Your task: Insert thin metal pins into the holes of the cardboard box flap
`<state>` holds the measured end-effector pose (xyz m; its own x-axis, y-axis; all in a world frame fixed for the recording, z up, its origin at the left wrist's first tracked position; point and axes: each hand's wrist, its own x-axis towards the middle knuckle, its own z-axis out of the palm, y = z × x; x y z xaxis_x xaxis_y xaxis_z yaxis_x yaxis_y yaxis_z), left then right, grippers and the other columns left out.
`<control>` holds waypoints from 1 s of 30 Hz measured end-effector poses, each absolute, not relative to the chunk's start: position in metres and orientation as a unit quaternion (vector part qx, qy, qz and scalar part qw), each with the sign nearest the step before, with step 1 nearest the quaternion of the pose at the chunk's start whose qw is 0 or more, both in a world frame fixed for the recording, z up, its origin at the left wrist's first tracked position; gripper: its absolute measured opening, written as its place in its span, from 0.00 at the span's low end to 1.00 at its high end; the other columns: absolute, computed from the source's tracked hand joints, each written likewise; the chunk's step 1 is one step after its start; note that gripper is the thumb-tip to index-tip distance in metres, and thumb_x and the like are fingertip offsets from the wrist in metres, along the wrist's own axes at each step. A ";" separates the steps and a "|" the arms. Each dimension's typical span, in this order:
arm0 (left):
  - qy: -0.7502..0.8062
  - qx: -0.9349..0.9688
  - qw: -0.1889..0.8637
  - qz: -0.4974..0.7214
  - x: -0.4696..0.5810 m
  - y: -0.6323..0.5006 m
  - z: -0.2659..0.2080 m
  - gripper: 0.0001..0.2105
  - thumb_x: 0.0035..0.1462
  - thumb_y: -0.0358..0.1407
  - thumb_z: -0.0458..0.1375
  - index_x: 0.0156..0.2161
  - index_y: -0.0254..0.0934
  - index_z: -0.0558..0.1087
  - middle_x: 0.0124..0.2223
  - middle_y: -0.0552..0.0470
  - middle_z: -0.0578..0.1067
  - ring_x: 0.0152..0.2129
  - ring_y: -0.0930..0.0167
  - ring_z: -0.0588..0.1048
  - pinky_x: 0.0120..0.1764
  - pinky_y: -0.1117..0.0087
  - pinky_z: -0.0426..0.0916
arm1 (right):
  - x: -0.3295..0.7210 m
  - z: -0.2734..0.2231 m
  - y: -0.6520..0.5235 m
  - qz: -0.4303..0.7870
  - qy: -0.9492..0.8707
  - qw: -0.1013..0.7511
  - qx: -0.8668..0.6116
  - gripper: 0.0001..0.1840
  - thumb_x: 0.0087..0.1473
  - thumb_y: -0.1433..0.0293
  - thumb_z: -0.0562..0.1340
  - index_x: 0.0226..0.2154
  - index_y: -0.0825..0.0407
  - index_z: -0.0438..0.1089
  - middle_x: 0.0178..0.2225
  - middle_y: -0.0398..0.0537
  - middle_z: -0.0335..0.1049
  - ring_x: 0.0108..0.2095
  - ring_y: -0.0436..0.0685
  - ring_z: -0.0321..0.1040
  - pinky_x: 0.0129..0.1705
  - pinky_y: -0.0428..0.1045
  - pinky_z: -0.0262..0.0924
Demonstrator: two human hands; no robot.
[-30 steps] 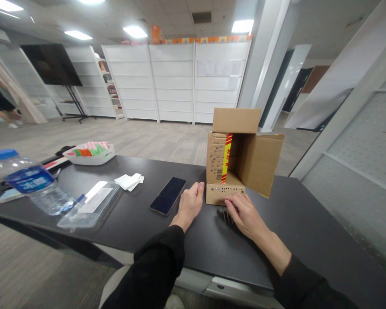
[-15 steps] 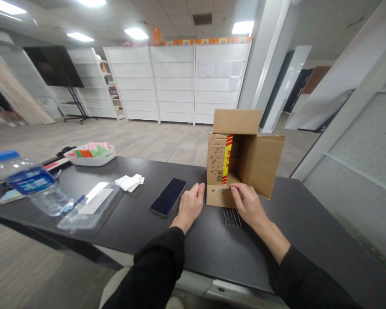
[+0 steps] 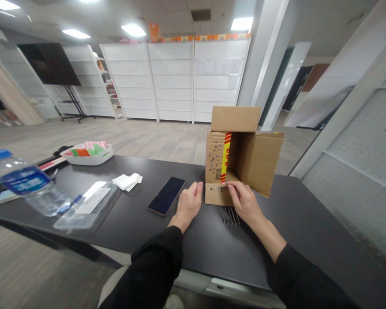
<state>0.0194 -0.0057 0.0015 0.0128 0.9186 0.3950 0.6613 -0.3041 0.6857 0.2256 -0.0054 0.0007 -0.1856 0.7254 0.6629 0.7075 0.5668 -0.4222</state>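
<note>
An open cardboard box (image 3: 260, 163) stands on the dark table, its flaps spread. Rows of small round metal heads or holes dot its left flap (image 3: 215, 161), and a line of them crosses the low front flap (image 3: 216, 197). At that front flap my right hand (image 3: 244, 199) is closed in a pinch; what its fingertips hold is too small to name. My left hand (image 3: 189, 201) is curled with the thumb on top, between the phone (image 3: 166, 195) and the box; its contents are hidden. Several long nails or screws (image 3: 230, 215) lie side by side just below the front flap.
Left on the table (image 3: 209, 253) are a clear plastic case (image 3: 90, 210), folded white tissue (image 3: 127, 182), a water bottle (image 3: 28, 184) and a white basket (image 3: 88, 159) of colourful packets. A perforated panel (image 3: 363, 171) stands at the right. A drawer front (image 3: 228, 288) shows beneath the table.
The view has shifted slightly, so everything sits a little further left and higher. My right fingertips have moved slightly left along the front flap; my left hand keeps its pose.
</note>
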 end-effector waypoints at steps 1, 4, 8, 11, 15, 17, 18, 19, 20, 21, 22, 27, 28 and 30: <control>0.568 0.695 0.156 0.414 0.019 -0.006 0.002 0.20 0.65 0.46 0.40 0.26 0.40 0.61 0.21 0.56 0.63 0.18 0.75 0.59 0.26 0.72 0.51 | 0.225 0.001 -0.005 0.011 -0.770 0.437 -0.465 0.14 0.65 0.63 0.49 0.43 0.49 0.68 0.40 0.51 0.74 0.41 0.59 0.69 0.43 0.54 0.59; 0.567 0.695 0.157 0.414 0.020 -0.006 0.001 0.20 0.65 0.46 0.40 0.26 0.40 0.61 0.21 0.56 0.63 0.18 0.75 0.59 0.26 0.72 0.51 | 0.225 0.001 -0.005 0.014 -0.772 0.436 -0.463 0.15 0.65 0.63 0.49 0.43 0.49 0.68 0.40 0.51 0.74 0.41 0.59 0.69 0.43 0.54 0.59; 0.570 0.694 0.158 0.410 0.020 -0.006 0.001 0.20 0.65 0.47 0.39 0.26 0.40 0.60 0.21 0.56 0.62 0.18 0.75 0.58 0.26 0.72 0.51 | 0.225 0.000 -0.004 0.012 -0.776 0.436 -0.456 0.14 0.65 0.64 0.50 0.43 0.50 0.68 0.40 0.51 0.74 0.41 0.59 0.69 0.43 0.54 0.58; 0.568 0.694 0.157 0.414 0.020 -0.006 0.001 0.19 0.65 0.46 0.40 0.26 0.40 0.60 0.21 0.56 0.62 0.18 0.75 0.58 0.26 0.72 0.51 | 0.224 0.000 -0.004 0.006 -0.780 0.432 -0.453 0.14 0.65 0.64 0.49 0.43 0.50 0.68 0.40 0.51 0.74 0.41 0.59 0.69 0.43 0.53 0.58; 0.567 0.695 0.158 0.413 0.020 -0.006 0.001 0.19 0.65 0.46 0.40 0.26 0.40 0.60 0.20 0.57 0.61 0.18 0.75 0.57 0.26 0.72 0.51 | 0.224 -0.002 -0.002 -0.001 -0.785 0.428 -0.448 0.14 0.65 0.64 0.50 0.43 0.50 0.69 0.40 0.51 0.74 0.41 0.58 0.69 0.42 0.53 0.58; 0.567 0.695 0.158 0.413 0.020 -0.006 0.001 0.19 0.65 0.46 0.40 0.26 0.40 0.59 0.21 0.57 0.61 0.18 0.75 0.57 0.26 0.73 0.50 | 0.224 -0.002 -0.002 -0.003 -0.788 0.426 -0.444 0.14 0.65 0.64 0.50 0.43 0.50 0.68 0.40 0.51 0.74 0.41 0.58 0.69 0.42 0.53 0.58; 0.566 0.695 0.159 0.414 0.020 -0.005 0.001 0.19 0.65 0.46 0.40 0.26 0.39 0.59 0.21 0.57 0.60 0.18 0.75 0.57 0.26 0.73 0.50 | 0.224 -0.003 -0.002 -0.004 -0.790 0.424 -0.443 0.14 0.65 0.64 0.50 0.43 0.50 0.68 0.39 0.51 0.74 0.41 0.58 0.69 0.42 0.53 0.58; 0.565 0.694 0.159 0.416 0.020 -0.005 0.001 0.19 0.65 0.46 0.40 0.26 0.39 0.59 0.21 0.57 0.60 0.18 0.75 0.57 0.25 0.73 0.50 | 0.224 -0.003 -0.002 -0.005 -0.791 0.422 -0.442 0.14 0.65 0.64 0.50 0.42 0.50 0.69 0.39 0.51 0.74 0.41 0.58 0.69 0.41 0.53 0.58; 0.564 0.694 0.160 0.418 0.020 -0.005 0.001 0.19 0.65 0.46 0.40 0.26 0.39 0.59 0.21 0.57 0.60 0.18 0.75 0.56 0.25 0.73 0.50 | 0.224 -0.003 -0.002 -0.006 -0.793 0.418 -0.443 0.14 0.65 0.64 0.50 0.42 0.50 0.69 0.39 0.51 0.74 0.41 0.59 0.69 0.41 0.53 0.57; 0.562 0.694 0.161 0.420 0.020 -0.005 0.001 0.19 0.65 0.46 0.40 0.26 0.39 0.59 0.21 0.57 0.59 0.18 0.75 0.56 0.25 0.73 0.50 | 0.224 -0.004 -0.002 -0.007 -0.795 0.414 -0.444 0.13 0.64 0.64 0.50 0.42 0.50 0.69 0.39 0.50 0.73 0.41 0.59 0.68 0.41 0.53 0.57; 0.561 0.694 0.161 0.421 0.020 -0.005 0.001 0.19 0.65 0.46 0.40 0.26 0.39 0.58 0.20 0.57 0.59 0.18 0.75 0.56 0.25 0.73 0.50 | 0.225 -0.004 -0.002 -0.009 -0.796 0.410 -0.444 0.13 0.64 0.65 0.50 0.42 0.50 0.69 0.39 0.50 0.73 0.41 0.59 0.68 0.41 0.53 0.57; 0.561 0.693 0.162 0.423 0.020 -0.006 0.001 0.19 0.65 0.46 0.40 0.26 0.39 0.58 0.20 0.57 0.59 0.18 0.76 0.56 0.25 0.73 0.50 | 0.224 -0.005 -0.001 -0.022 -0.803 0.390 -0.449 0.12 0.64 0.66 0.51 0.42 0.50 0.68 0.38 0.49 0.72 0.40 0.58 0.67 0.41 0.53 0.54; 0.562 0.693 0.162 0.422 0.020 -0.006 0.001 0.19 0.65 0.46 0.40 0.25 0.39 0.58 0.20 0.57 0.59 0.18 0.76 0.56 0.25 0.73 0.50 | 0.224 -0.005 -0.001 -0.027 -0.803 0.387 -0.453 0.12 0.64 0.66 0.51 0.41 0.50 0.68 0.37 0.49 0.72 0.40 0.58 0.67 0.40 0.52 0.54; 0.562 0.692 0.162 0.422 0.020 -0.005 0.001 0.19 0.65 0.46 0.41 0.25 0.39 0.58 0.20 0.57 0.58 0.18 0.75 0.56 0.25 0.73 0.50 | 0.223 -0.005 -0.001 -0.036 -0.802 0.377 -0.462 0.12 0.64 0.66 0.51 0.41 0.50 0.69 0.37 0.49 0.71 0.40 0.58 0.66 0.40 0.52 0.53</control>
<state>0.0201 -0.0053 0.0009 0.0111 0.9154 0.4024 0.6415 -0.3152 0.6994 0.2233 -0.0013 -0.0054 -0.2891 0.7134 0.6383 0.7677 0.5711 -0.2905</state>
